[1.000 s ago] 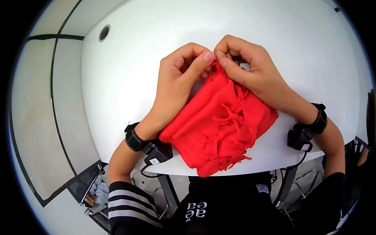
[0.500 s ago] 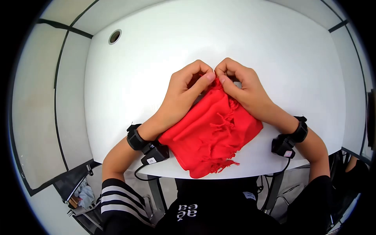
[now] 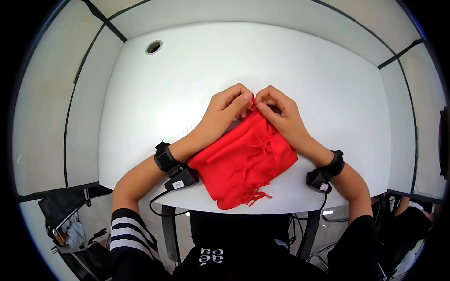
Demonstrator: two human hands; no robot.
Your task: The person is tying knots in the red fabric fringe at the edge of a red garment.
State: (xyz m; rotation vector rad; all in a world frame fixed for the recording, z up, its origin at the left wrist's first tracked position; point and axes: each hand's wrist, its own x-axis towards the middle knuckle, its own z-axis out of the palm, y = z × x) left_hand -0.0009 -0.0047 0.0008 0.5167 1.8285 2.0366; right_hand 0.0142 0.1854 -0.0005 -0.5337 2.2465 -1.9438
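Note:
A red fringed cloth [image 3: 243, 159] lies folded near the front edge of the white table, its lower corner reaching the edge. My left hand [image 3: 227, 110] pinches the cloth's top corner between thumb and forefinger. Right beside it, my right hand [image 3: 281, 114] has thumb and finger closed on the same corner's fringe. A small twisted bit of red fringe stands up between the two hands. Tassels run down the cloth's right part and hang at its bottom.
Grey-white partitions surround the white table [image 3: 328, 93], which has a round cable hole [image 3: 153, 47] at back left. Black wrist devices with cables sit on both wrists. A black bag [image 3: 61, 206] is at lower left; part of another person [image 3: 408, 220] shows at lower right.
The view has shifted, so the table and hands appear lower. Both hands stay at the cloth's corner, with the fringe between them more visible and my right thumb slightly drawn back.

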